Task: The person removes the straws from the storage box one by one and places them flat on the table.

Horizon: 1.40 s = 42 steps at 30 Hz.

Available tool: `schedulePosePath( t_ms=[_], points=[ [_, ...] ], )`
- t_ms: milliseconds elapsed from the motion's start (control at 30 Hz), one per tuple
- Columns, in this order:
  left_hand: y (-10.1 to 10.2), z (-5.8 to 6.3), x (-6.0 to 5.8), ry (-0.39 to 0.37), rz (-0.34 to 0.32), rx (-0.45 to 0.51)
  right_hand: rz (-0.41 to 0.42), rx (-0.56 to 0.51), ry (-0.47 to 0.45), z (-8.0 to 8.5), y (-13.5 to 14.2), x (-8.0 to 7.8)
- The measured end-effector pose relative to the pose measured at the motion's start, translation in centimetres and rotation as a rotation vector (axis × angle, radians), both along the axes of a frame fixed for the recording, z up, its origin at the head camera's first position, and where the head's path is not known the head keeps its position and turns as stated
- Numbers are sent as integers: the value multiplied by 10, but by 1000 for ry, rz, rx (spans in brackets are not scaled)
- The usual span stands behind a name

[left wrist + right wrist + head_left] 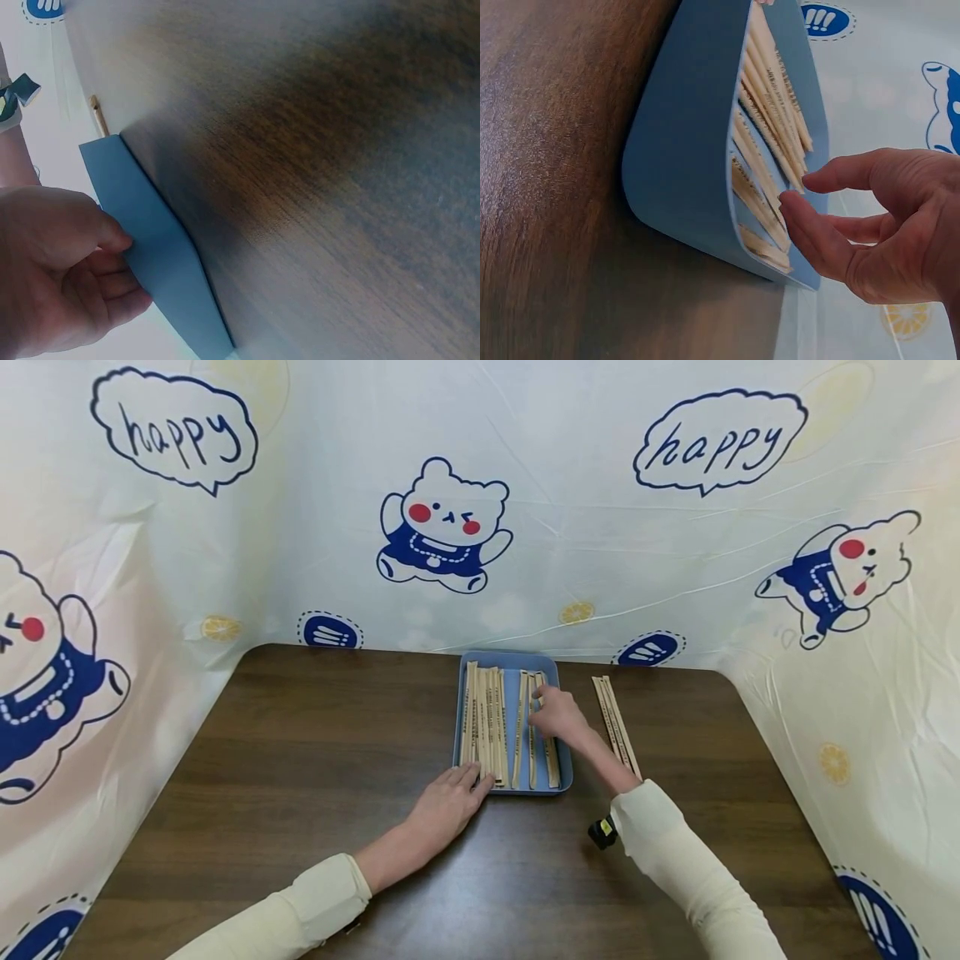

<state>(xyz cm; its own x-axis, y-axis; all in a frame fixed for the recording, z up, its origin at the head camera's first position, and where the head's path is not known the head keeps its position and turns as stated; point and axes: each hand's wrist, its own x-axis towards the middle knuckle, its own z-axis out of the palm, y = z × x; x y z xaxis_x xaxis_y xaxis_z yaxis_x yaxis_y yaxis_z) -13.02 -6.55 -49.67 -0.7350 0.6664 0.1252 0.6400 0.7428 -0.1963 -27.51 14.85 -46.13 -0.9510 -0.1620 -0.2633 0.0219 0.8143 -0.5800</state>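
A blue tray (510,792) holds several slim tan sticks with dark print, which look like wrapped chopsticks (487,718). They lie lengthwise, bunched at the left and more spaced out at the right. At the tray's near left corner, my left hand (448,797) holds the rim; in the left wrist view its thumb (114,234) touches the outer wall. My right hand (558,714) is over the tray's right side. The right wrist view shows that hand (892,217) with thumb and fingers apart, nothing between them, close above the sticks (761,187).
More of the same sticks (617,727) lie on the brown table (322,735) right of the tray, partly behind my right forearm. A small black object (602,832) shows by the right cuff. Printed cloth (585,552) hangs around the table's back and sides.
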Motion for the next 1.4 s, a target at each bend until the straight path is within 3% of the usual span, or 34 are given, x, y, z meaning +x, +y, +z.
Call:
schedulePosePath(
  t_ms=[300,867,1400],
  points=[
    [1,2,1,-1,-7,5,-11,18,-42,-9,-5,2],
    [0,3,0,-18,-3,3,8,41,17,-23,-7,0],
    [1,3,1,-25,0,7,5,72,-43,-2,0,-1]
  ],
)
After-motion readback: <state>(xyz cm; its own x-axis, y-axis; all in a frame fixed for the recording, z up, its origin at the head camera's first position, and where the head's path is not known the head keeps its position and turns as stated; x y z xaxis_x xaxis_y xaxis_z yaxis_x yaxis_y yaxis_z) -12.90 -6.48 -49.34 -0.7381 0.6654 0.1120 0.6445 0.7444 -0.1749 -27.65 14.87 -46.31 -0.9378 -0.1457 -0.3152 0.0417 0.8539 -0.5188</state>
